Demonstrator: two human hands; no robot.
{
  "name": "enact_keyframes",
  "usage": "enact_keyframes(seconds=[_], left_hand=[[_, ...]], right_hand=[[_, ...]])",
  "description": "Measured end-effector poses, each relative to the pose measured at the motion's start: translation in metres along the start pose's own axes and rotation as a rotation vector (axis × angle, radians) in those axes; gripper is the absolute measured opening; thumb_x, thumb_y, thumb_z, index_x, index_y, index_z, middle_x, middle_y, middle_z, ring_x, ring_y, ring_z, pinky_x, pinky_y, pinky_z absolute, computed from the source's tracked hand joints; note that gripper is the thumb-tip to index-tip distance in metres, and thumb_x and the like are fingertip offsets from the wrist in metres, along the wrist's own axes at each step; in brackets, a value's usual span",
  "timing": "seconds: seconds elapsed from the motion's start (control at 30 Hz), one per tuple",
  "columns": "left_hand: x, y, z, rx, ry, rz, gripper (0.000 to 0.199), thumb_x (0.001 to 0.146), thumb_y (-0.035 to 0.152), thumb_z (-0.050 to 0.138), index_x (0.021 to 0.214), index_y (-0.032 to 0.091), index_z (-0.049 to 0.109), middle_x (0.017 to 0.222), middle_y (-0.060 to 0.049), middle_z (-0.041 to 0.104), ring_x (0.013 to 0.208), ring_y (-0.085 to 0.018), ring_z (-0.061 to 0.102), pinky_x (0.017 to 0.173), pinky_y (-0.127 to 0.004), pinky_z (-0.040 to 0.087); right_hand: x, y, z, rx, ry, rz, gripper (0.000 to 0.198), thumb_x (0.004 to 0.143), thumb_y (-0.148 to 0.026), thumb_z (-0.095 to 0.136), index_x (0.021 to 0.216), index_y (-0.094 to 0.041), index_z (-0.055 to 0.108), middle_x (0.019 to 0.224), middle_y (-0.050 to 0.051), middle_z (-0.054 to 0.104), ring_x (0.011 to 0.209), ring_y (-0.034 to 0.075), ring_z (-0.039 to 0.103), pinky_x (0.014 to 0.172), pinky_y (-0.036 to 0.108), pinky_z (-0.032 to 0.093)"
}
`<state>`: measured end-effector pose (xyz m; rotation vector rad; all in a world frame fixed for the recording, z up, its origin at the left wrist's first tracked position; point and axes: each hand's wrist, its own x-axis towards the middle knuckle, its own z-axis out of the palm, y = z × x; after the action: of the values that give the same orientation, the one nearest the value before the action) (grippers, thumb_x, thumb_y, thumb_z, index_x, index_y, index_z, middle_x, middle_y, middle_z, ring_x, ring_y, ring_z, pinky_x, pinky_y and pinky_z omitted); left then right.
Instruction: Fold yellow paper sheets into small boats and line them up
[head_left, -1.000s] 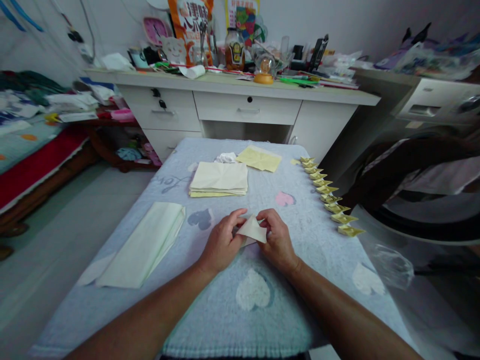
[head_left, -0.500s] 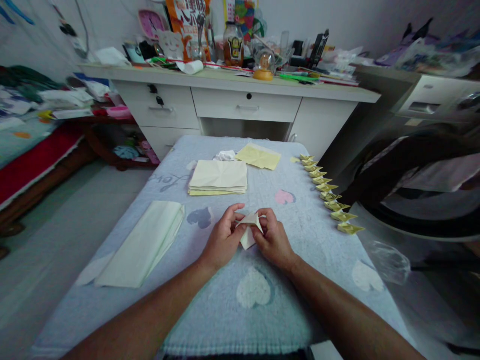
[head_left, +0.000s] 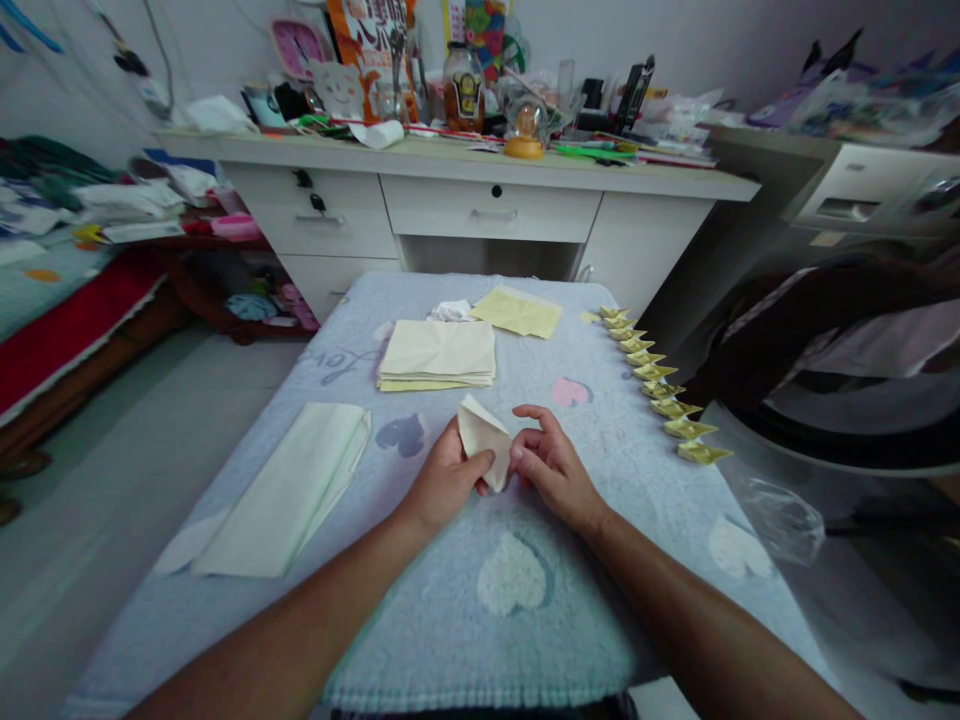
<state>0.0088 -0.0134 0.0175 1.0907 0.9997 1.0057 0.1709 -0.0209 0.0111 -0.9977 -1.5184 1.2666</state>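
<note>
A small cream folded paper (head_left: 484,438) is held up over the middle of the cloth, its pointed corner upward. My left hand (head_left: 448,475) is closed on its left side, thumb across the front. At the right edge of the paper, my right hand (head_left: 553,468) has thumb and curled fingers pinched together, with the index finger raised off it. Beyond the hands lies a stack of creased cream paper sheets (head_left: 439,350). Small folded yellow paper boats (head_left: 701,453) stand in a row along the right side.
A blue heart-patterned cloth (head_left: 420,620) covers the table. To the left lies a larger folded pale sheet (head_left: 289,490). Yellow creased paper (head_left: 517,311) and a crumpled white tissue (head_left: 450,311) lie behind the stack. A cluttered desk (head_left: 495,170) and a washing machine (head_left: 862,330) stand beyond.
The folded paper has been turned and tilted up in my left hand. My right hand has shifted to its right edge, index finger lifted away.
</note>
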Motion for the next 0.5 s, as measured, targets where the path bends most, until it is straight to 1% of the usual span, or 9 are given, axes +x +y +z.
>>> enact_keyframes(seconds=[0.07,0.17,0.23,0.3,0.4,0.47,0.5], left_hand=[[0.0005,0.0012,0.0001,-0.022,0.034,-0.007,0.04,0.074,0.02,0.06,0.111,0.019,0.045,0.079,0.003,0.055,0.055,-0.008,0.052,0.041,-0.015,0.038],[0.0005,0.0022,-0.0003,-0.031,0.072,-0.014,0.051,0.071,0.018,0.061,0.119,0.021,0.042,0.087,0.002,0.057,0.058,-0.007,0.052,0.042,-0.014,0.037],[-0.0002,0.0019,-0.0008,-0.02,0.095,-0.007,0.063,0.07,0.017,0.061,0.128,0.025,0.036,0.099,0.0,0.057,0.061,-0.008,0.054,0.045,-0.015,0.039],[-0.0013,0.0012,-0.0011,-0.015,0.097,-0.004,0.07,0.071,0.017,0.061,0.133,0.028,0.03,0.107,-0.001,0.056,0.062,-0.007,0.055,0.046,-0.016,0.04],[-0.0023,-0.0003,-0.0007,-0.027,0.075,-0.006,0.07,0.072,0.016,0.06,0.134,0.03,0.028,0.105,0.0,0.054,0.061,-0.007,0.053,0.046,-0.016,0.04],[-0.0023,-0.0014,0.0,-0.041,0.061,-0.004,0.069,0.073,0.015,0.059,0.133,0.03,0.029,0.102,0.0,0.054,0.063,-0.007,0.053,0.047,-0.016,0.041],[-0.0021,-0.0021,0.0002,-0.048,0.053,-0.005,0.069,0.073,0.015,0.059,0.133,0.03,0.028,0.104,0.0,0.054,0.064,-0.008,0.054,0.048,-0.016,0.042]], right_hand=[[-0.0019,-0.0018,-0.0011,-0.032,0.009,-0.056,0.047,0.087,-0.034,0.054,0.128,-0.024,0.035,0.079,-0.002,0.054,0.061,0.011,0.05,0.053,0.021,0.04],[-0.0041,-0.0022,-0.0019,-0.199,-0.002,-0.135,0.051,0.085,-0.025,0.055,0.133,-0.025,0.036,0.083,-0.001,0.053,0.063,0.01,0.049,0.056,0.021,0.041],[-0.0042,-0.0014,-0.0021,-0.323,-0.039,-0.192,0.046,0.086,-0.02,0.053,0.131,-0.026,0.043,0.082,-0.001,0.052,0.063,0.01,0.048,0.058,0.022,0.041],[-0.0032,-0.0007,-0.0021,-0.419,-0.06,-0.26,0.039,0.087,-0.017,0.051,0.126,-0.026,0.051,0.08,-0.001,0.052,0.066,0.011,0.049,0.063,0.023,0.043],[-0.0016,-0.0011,-0.0019,-0.475,-0.051,-0.333,0.039,0.089,-0.017,0.05,0.127,-0.027,0.052,0.084,0.001,0.054,0.075,0.013,0.053,0.069,0.026,0.044],[-0.0014,-0.0019,-0.0017,-0.492,-0.076,-0.352,0.038,0.09,-0.016,0.049,0.127,-0.027,0.052,0.086,0.002,0.055,0.079,0.014,0.054,0.07,0.026,0.044],[-0.0016,-0.0024,-0.0016,-0.505,-0.1,-0.354,0.035,0.09,-0.016,0.048,0.123,-0.027,0.055,0.087,0.003,0.056,0.08,0.015,0.055,0.071,0.027,0.044]])
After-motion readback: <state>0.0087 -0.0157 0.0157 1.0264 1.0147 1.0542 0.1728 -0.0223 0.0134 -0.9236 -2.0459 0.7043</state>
